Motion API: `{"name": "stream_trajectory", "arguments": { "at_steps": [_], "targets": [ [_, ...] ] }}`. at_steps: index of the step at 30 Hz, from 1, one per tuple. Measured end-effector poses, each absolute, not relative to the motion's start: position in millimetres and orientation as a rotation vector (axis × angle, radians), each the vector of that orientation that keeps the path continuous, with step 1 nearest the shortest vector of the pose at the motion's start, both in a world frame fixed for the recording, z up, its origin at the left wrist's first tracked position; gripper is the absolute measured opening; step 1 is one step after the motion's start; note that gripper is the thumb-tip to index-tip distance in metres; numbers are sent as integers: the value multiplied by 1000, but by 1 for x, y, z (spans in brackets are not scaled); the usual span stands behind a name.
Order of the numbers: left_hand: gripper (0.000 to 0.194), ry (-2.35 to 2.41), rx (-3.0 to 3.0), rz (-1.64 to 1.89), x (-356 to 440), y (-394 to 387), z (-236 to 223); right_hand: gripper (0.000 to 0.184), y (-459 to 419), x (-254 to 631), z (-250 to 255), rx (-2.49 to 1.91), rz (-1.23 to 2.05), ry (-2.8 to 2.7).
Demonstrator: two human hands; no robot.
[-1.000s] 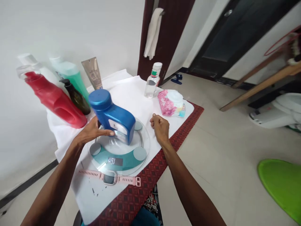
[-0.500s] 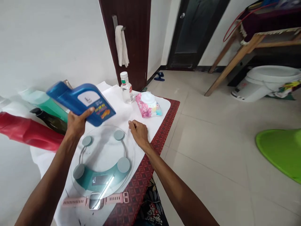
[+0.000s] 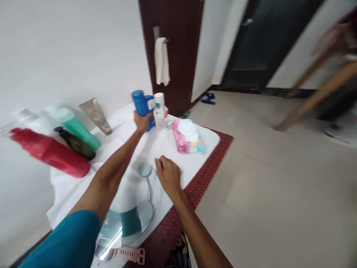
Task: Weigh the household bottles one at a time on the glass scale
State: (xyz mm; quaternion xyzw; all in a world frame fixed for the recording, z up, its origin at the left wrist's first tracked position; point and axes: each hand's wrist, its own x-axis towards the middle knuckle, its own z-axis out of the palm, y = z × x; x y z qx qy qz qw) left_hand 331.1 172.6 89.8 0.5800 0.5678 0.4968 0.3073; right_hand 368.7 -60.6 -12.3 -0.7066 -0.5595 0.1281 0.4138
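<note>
Grip of the left hand (image 3: pixel 141 121) wrapped the blue bottle (image 3: pixel 138 97), likely steadying it upright near the surface's (image 3: pixel 223 142) far edge; the right hand (image 3: pixel 169 174) was curled.

on the tabletop (image 3: pixel 210 138), the watch (image 3: pixel 128 254) is lying before the scale (image 3: pixel 131 223); the wipes pack (image 3: pixel 187 137) is sitting behind, rightward.

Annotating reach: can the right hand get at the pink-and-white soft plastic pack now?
Likely yes: only white cloth shows between the loosely curled right hand and the pack; the left hand, on the blue plastic bottle, is outside that gap.
</note>
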Motion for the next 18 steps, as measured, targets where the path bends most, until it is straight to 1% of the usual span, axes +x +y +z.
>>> {"name": "stream_trajectory", "arguments": {
  "at_steps": [2, 6, 9, 11, 14, 16, 18],
  "targets": [
    [45, 1527, 1532, 1303, 335, 173, 82, 33, -61, 371, -21, -1717, 298, -1396],
    [54, 1497, 1566, 1256, 334, 177, 73, 39, -58, 374, -29, -1651, 279, -1378],
    [74, 1475, 1658, 1197, 319, 168, 76, 38, -60, 373, -28, -1637, 287, -1367],
    [87, 1520, 1768, 1294, 297, 160, 83, 36, -62, 373, -26, -1641, 309, -1361],
    [98, 1743, 1859, 1633, 248, 161, 101, 34, -63, 372, -24, -1644, 339, -1365],
    [108, 1995, 1685, 1755, 212, 171, 113, 34, -63, 372, -23, -1648, 333, -1377],
    [112, 2111, 1516, 1741, 180, 186, 122, 34, -62, 372, -24, -1660, 305, -1393]
  ]
}}
